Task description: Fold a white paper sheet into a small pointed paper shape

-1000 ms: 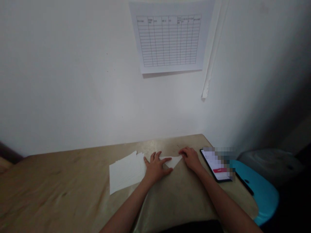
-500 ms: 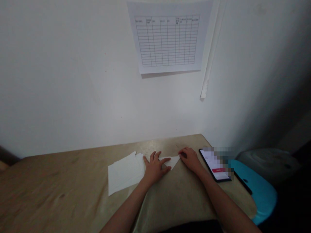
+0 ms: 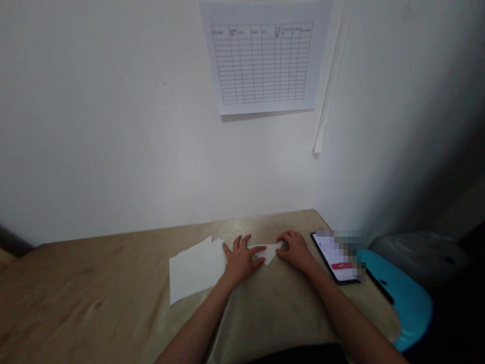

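Now, right hand [image 3: 297, 249] wider-spread, touching small paper [image 3: 270, 253]

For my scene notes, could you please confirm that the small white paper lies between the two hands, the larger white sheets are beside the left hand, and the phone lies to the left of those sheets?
Not quite: the head view shows the phone to the right of the right hand, not left of the larger white sheets. The rest is right.
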Demonstrator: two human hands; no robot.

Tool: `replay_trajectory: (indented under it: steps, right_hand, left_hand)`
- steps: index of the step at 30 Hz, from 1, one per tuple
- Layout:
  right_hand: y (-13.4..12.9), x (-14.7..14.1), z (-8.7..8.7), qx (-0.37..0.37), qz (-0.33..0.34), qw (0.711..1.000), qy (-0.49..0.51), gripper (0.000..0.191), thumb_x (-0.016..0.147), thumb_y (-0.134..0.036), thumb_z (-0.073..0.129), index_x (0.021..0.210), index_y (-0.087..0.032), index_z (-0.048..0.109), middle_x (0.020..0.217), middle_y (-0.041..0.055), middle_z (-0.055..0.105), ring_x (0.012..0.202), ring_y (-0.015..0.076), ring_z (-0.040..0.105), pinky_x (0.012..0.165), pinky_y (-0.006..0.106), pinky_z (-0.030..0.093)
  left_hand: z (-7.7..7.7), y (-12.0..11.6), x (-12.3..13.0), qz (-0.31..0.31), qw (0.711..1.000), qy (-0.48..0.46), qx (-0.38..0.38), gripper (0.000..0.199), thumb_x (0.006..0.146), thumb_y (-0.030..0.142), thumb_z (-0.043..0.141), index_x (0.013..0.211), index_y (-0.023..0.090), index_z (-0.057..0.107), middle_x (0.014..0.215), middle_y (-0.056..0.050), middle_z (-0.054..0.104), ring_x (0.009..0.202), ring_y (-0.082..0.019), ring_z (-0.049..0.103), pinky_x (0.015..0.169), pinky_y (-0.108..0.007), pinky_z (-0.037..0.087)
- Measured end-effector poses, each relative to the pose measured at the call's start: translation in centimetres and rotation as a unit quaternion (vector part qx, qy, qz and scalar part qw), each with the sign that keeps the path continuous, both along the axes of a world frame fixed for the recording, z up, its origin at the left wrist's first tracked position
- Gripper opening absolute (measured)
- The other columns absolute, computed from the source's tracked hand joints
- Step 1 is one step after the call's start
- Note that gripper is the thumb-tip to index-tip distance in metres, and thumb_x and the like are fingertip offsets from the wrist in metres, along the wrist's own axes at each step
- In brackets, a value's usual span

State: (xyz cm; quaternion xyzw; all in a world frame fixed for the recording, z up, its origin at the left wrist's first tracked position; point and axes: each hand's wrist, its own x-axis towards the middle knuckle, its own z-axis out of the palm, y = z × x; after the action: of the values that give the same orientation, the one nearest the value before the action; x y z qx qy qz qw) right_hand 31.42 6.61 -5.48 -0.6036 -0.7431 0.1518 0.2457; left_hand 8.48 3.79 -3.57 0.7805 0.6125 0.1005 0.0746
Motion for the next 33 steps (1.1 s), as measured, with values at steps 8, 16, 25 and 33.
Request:
replay_trajectory:
  steps: [8, 16, 25, 33]
  right_hand:
    - [-1.1, -1.0, 0.4, 0.001, 0.000, 1.000, -0.014, 0.049, 0.068, -0.043, 0.078, 0.111, -0.025, 0.064, 0.120, 0.0069, 0.057, 0.122, 0.0296, 0.046, 0.112, 0.045, 0.025]
    - [-1.8, -2.0, 0.2, 0.008, -0.002, 0.999, -0.036, 0.069, 0.065, -0.051, 0.078, 0.124, -0.023, 0.055, 0.128, 0.0119, 0.055, 0.126, 0.0332, 0.046, 0.114, 0.049, 0.021]
    - [-2.1, -2.3, -0.1, 0.013, 0.011, 0.999, -0.044, 0.073, 0.064, -0.054, 0.077, 0.125, -0.023, 0.054, 0.133, 0.0134, 0.053, 0.131, 0.0343, 0.043, 0.116, 0.051, 0.016]
    - [-1.8, -1.7, 0.1, 0.009, 0.028, 0.999, -0.044, 0.075, 0.062, -0.061, 0.079, 0.123, -0.025, 0.056, 0.133, 0.0116, 0.054, 0.129, 0.0339, 0.044, 0.115, 0.049, 0.021]
  left_hand:
    - [-0.1, 0.0, 0.0, 0.004, 1.000, 0.000, -0.002, 0.043, 0.084, 0.061, 0.063, 0.126, 0.056, 0.060, 0.159, -0.002, 0.036, 0.149, -0.039, 0.020, 0.108, -0.080, 0.001]
    - [0.1, 0.0, 0.1, 0.005, 1.000, -0.004, -0.010, 0.043, 0.084, 0.061, 0.063, 0.126, 0.056, 0.060, 0.159, -0.002, 0.035, 0.149, -0.040, 0.019, 0.108, -0.080, 0.001]
    - [0.0, 0.1, 0.1, -0.001, 1.000, 0.002, -0.010, 0.043, 0.084, 0.061, 0.063, 0.127, 0.057, 0.058, 0.159, 0.001, 0.034, 0.149, -0.040, 0.019, 0.109, -0.080, 0.001]
    - [0.1, -0.1, 0.1, 0.002, 1.000, 0.001, -0.016, 0.044, 0.084, 0.061, 0.063, 0.128, 0.057, 0.059, 0.159, 0.000, 0.035, 0.149, -0.040, 0.019, 0.109, -0.079, 0.001]
